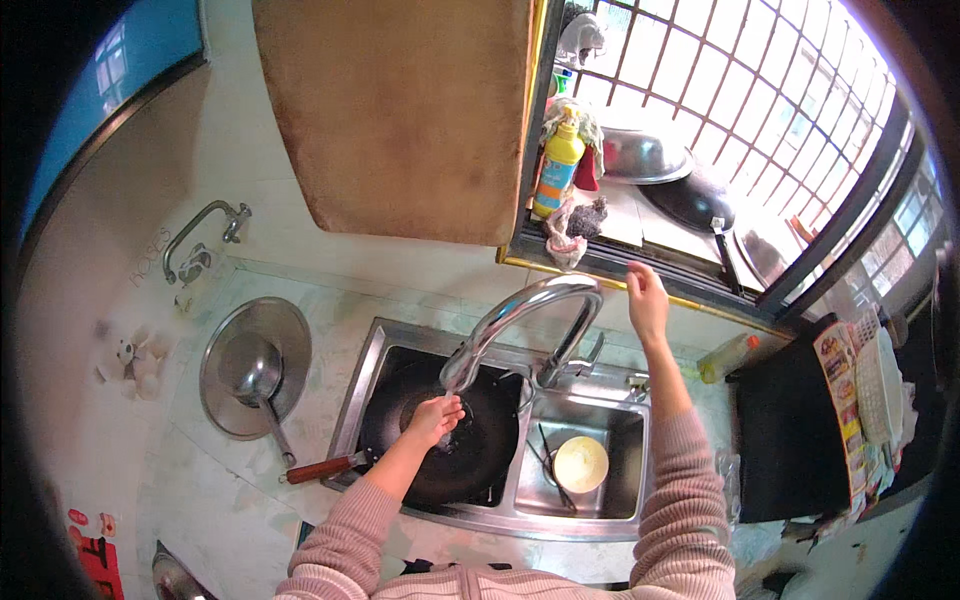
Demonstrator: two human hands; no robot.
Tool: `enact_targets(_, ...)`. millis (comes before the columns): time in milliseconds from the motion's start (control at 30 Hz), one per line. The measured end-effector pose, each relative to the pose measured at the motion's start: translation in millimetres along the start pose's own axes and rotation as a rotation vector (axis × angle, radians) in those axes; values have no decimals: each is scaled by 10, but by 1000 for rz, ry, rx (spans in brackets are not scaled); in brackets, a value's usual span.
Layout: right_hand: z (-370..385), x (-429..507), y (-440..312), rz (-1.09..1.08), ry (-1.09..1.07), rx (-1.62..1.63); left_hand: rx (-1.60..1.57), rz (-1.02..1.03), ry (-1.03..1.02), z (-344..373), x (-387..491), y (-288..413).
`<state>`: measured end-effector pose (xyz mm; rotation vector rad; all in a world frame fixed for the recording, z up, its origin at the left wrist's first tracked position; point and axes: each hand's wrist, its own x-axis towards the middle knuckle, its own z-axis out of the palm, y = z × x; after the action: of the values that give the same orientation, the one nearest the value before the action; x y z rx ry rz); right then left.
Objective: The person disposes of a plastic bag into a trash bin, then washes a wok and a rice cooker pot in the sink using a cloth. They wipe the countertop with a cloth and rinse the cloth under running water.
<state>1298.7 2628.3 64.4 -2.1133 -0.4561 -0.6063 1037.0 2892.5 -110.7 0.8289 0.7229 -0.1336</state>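
Observation:
My left hand (436,420) is under the spout of the chrome faucet (480,341), in a thin stream of water. It holds nothing and hangs above a dark wok (480,480) set in the left basin. The wok's reddish wooden handle (322,469) sticks out over the sink's left rim. My right hand (648,300) is raised just right of the faucet's arch, below the windowsill, with nothing visible in it. A light-coloured bowl (581,465) and dark chopsticks (556,480) lie in the right basin (626,499).
A scouring pad (587,217), a pinkish rag (564,240) and a yellow bottle (559,165) stand on the sill beside a metal basin (645,157) and a black pan (694,196). Left of the sink lies a metal lid (217,409) with a ladle (259,371). A wooden board (405,120) hangs above.

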Motion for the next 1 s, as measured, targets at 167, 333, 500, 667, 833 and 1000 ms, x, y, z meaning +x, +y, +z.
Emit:
enact_targets(167,669,1036,366,-27,-416,-163,-217,-54,-58,48,421,-122)
enact_targets(333,1172,1579,498,8,-506,-112,35,82,-221,161,398,-106)
enact_targets(500,368,1561,341,-175,125,-264,847,390,190,-31,364,-145)
enact_targets(667,-226,732,226,22,105,321,1211,411,271,4,264,-392)
enact_targets(833,-361,-900,-46,257,166,775,1182,304,274,225,114,-412)
enact_targets(1000,307,-2592,-380,264,-597,324,1709,529,695,-628,-503,-297)
